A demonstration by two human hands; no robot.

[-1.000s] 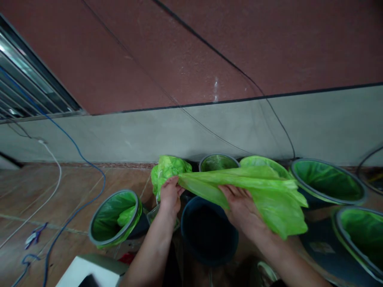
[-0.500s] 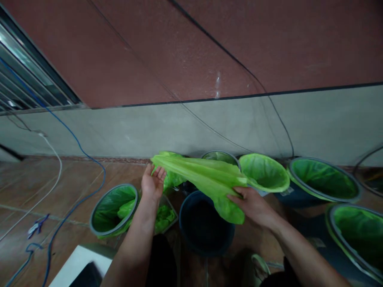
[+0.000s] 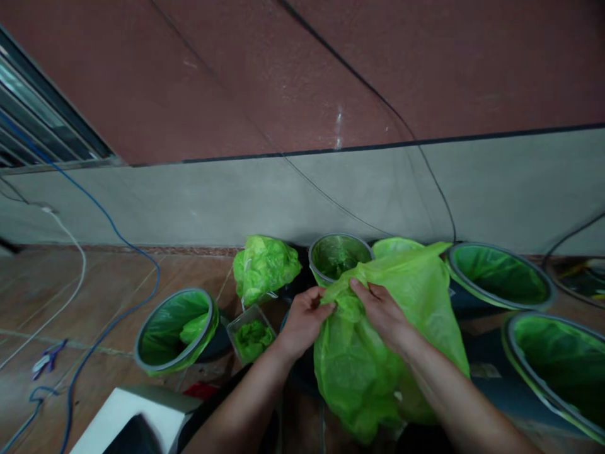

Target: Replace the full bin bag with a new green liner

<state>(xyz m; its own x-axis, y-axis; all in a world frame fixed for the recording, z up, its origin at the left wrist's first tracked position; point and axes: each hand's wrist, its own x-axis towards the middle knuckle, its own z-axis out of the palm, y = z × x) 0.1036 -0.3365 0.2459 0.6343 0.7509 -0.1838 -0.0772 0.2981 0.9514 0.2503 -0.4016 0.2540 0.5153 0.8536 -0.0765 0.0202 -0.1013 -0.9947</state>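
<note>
A green translucent plastic bag (image 3: 425, 302) hangs between my hands, partly opened out. My left hand (image 3: 305, 320) pinches its upper left edge between thumb and fingers. Close by on the right, my right hand (image 3: 380, 310) is closed on the bag's gathered edge. The bag droops toward the floor and hides most of the dark bucket (image 3: 300, 375) beneath it. Behind my left hand stands a round bin (image 3: 341, 241) with a grey rim and a green liner.
Lined bins stand at left (image 3: 142, 359), right (image 3: 501, 249) and near right (image 3: 515, 334). A bunched green bag (image 3: 267, 268) sits by the wall, near a clear box (image 3: 231, 328) of crumpled green plastic. A blue cable (image 3: 120, 318) and purple-handled tool (image 3: 48, 360) lie on the floor.
The bag went from stretched sideways to hanging down and spread wider. My left hand moved right and closed on its edge; my right hand moved slightly up beside it.
</note>
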